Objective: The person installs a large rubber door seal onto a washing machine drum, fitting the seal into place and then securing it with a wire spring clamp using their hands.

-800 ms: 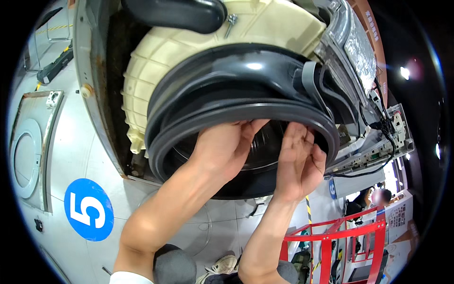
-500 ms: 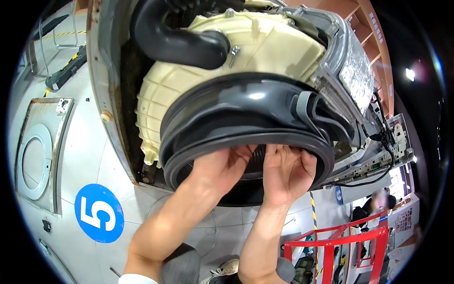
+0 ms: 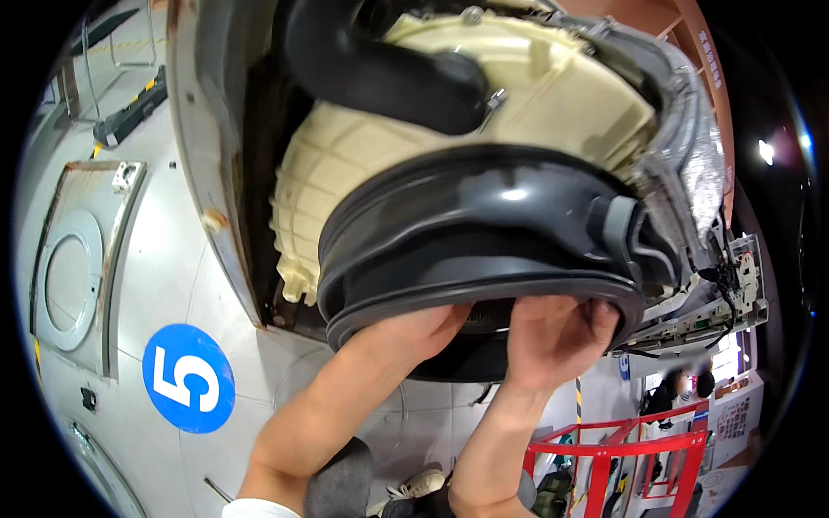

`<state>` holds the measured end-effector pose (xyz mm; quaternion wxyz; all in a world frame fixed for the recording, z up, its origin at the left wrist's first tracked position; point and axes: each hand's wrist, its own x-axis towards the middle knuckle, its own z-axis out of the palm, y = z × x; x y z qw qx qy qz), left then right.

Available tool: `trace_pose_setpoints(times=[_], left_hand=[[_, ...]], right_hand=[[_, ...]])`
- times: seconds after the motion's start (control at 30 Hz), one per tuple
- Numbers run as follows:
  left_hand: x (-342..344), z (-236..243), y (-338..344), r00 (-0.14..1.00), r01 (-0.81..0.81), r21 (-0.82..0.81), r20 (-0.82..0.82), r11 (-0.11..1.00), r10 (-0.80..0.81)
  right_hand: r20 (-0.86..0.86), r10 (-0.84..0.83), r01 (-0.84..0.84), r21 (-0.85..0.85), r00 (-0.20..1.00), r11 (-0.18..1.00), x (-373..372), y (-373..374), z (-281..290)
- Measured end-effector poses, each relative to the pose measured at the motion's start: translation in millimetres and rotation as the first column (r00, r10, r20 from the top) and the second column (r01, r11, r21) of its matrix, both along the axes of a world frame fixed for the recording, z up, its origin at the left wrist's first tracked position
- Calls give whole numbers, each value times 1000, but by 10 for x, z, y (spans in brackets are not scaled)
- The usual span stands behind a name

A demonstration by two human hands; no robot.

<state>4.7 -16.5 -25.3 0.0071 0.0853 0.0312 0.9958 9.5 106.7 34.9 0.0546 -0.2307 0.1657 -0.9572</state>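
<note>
While both hands reach up under the big dark rubber ring [image 3: 484, 250], the left hand [image 3: 414, 332] pushes against its lower lip, and its fingers are tucked behind the rubber, so I cannot tell how they sit. The right hand [image 3: 553, 341] curls its fingers [image 3: 600, 315] over the same lip, clamped on it. That ring sits on the front of a cream plastic tub [image 3: 518, 95]. A thick black hose [image 3: 380, 73] lies on top. Below, the grey floor [image 3: 164, 285] has a blue round sticker [image 3: 188, 378].
</note>
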Motion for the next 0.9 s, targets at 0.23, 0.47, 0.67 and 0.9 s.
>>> trace_pose_setpoints(times=[0.23, 0.47, 0.67, 0.9], left_hand=[[53, -37, -19, 992, -48, -14, -113, 999, 47], [65, 31, 36, 953, -78, -4, -294, 997, 74], [418, 359, -139, 975, -222, -828, -174, 515, 141], [1037, 1108, -682, 867, -310, -950, -297, -34, 400]], right_hand=[[-129, 35, -10, 190, 991, 982, 69, -72, 39], [-90, 84, -77, 73, 992, 994, -16, -47, 23], [26, 94, -95, 39, 995, 995, 5, -10, -13], [67, 168, -169, 10, 983, 986, 135, -96, -22]])
